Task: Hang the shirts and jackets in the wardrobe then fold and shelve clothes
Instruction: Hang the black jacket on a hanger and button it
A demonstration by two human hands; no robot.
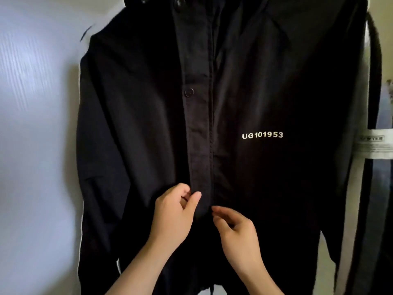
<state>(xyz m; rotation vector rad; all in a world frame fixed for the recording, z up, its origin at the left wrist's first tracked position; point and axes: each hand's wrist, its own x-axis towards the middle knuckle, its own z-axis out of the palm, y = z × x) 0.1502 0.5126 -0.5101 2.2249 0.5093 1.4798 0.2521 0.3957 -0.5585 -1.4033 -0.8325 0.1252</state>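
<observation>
Now closing the jacket

Already hung, the jacket faces the person. The left hand pinches the front flap low down, probably to fasten it; the right hand hovers beside, fingers loosely curled, holding nothing.

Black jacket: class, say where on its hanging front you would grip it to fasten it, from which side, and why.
Pinch the button placket low down, from the front, thumb on top. It hangs as a flat vertical strip; the left hand pinches its edge.
</observation>
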